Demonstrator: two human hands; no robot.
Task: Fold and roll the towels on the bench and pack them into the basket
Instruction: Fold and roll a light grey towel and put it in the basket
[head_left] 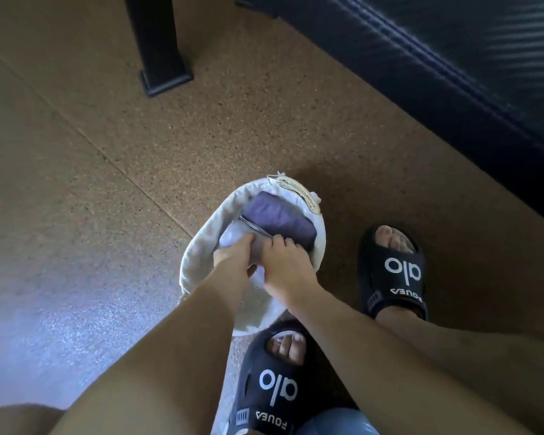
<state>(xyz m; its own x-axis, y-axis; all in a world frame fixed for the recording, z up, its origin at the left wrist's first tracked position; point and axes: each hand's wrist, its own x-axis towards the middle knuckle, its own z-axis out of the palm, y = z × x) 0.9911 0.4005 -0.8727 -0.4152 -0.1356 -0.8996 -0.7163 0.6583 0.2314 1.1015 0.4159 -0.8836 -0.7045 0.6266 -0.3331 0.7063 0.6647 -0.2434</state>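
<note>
A round basket (198, 246) with a white cloth lining stands on the floor in front of my feet. Inside it lies a rolled purple towel (280, 219) against the far side. Beside that roll is a pale grey rolled towel (233, 237), and both of my hands are down in the basket on it. My left hand (233, 255) grips its near end. My right hand (285, 263) presses and holds it from the right, fingers curled over the top. The lower part of the pale towel is hidden under my hands.
The dark padded bench (453, 58) runs along the upper right. A black furniture leg (161, 51) stands at the upper left on the brown speckled floor. My feet in black slides (390, 274) are right next to the basket.
</note>
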